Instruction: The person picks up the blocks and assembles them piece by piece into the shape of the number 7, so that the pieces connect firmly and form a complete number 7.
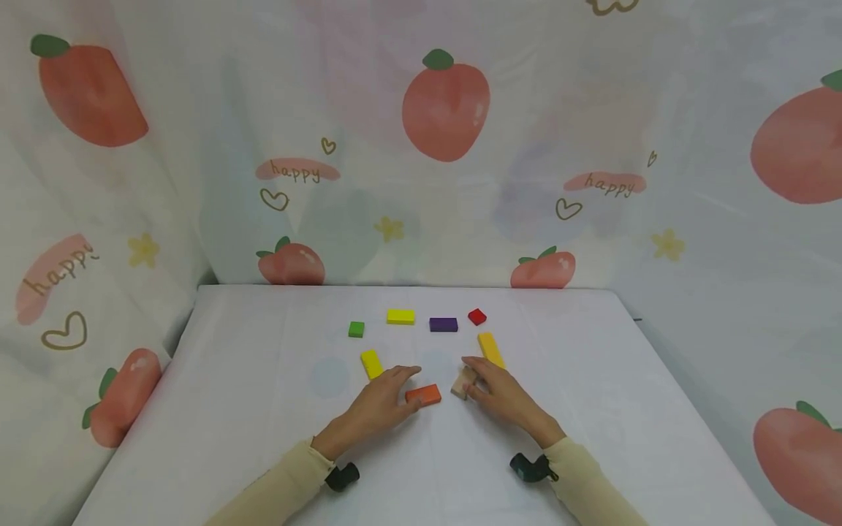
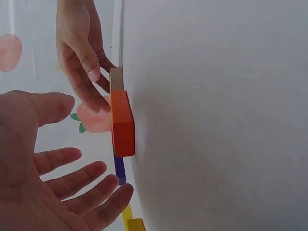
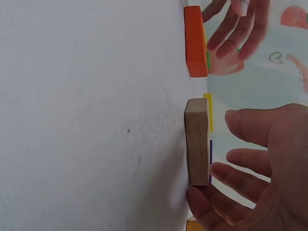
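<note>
My left hand [image 1: 380, 403] hovers at the orange block [image 1: 427, 395], its fingers spread and relaxed. In the left wrist view a gap shows between those fingers and the orange block [image 2: 123, 130]. My right hand [image 1: 505, 398] is around the plain wooden block [image 1: 459, 389], overlapping it from the head. The right wrist view shows the thumb apart from the wooden block [image 3: 197, 147], with the lower fingertips right at its far end. Both blocks lie on the white table, with a small gap between them.
Other blocks form a ring with these two: yellow [image 1: 371, 364], green [image 1: 356, 329], another yellow [image 1: 400, 317], purple [image 1: 444, 324], red [image 1: 476, 317] and yellow-orange [image 1: 490, 349]. Behind the white table [image 1: 230, 409] hangs a fruit-patterned cloth [image 1: 368, 95], which also covers both sides.
</note>
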### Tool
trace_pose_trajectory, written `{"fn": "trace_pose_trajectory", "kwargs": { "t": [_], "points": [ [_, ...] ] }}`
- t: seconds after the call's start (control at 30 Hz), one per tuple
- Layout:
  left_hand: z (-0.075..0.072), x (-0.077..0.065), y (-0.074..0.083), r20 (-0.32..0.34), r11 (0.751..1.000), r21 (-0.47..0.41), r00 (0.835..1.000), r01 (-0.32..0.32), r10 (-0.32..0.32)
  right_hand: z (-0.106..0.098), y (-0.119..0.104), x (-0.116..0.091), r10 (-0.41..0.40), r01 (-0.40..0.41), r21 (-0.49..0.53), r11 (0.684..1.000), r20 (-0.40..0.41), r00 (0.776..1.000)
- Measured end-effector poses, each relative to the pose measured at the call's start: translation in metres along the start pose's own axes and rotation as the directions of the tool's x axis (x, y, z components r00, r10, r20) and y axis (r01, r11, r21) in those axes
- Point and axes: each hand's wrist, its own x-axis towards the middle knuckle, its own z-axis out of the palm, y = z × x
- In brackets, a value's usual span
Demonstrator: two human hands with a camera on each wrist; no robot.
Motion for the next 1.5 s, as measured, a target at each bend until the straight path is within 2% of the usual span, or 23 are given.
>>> {"fn": "trace_pose_trajectory", "kwargs": {
  "t": [0.33,0.6,1.0,1.5],
  "points": [
    [0.007,0.002,-0.002,0.005,1.0,-0.022,1.0,0.013,-0.013,0.001,0.007,0.002,-0.018,0.018,0.005,1.0,0.004,1.0],
    [0.008,0.005,-0.002,0.028,1.0,-0.003,1.0,0.007,-0.007,0.001,0.008,0.004,-0.041,0.041,-0.016,0.999,-0.002,0.999],
    [0.013,0.008,-0.006,0.031,1.0,0.02,0.999,-0.008,0.007,-0.002,0.01,0.001,-0.02,0.02,-0.023,1.0,-0.001,1.0],
    [0.013,0.013,-0.007,0.052,0.999,0.021,0.998,0.036,-0.037,-0.004,0.019,0.002,-0.018,0.019,-0.034,0.999,0.041,0.999]
  ]
}}
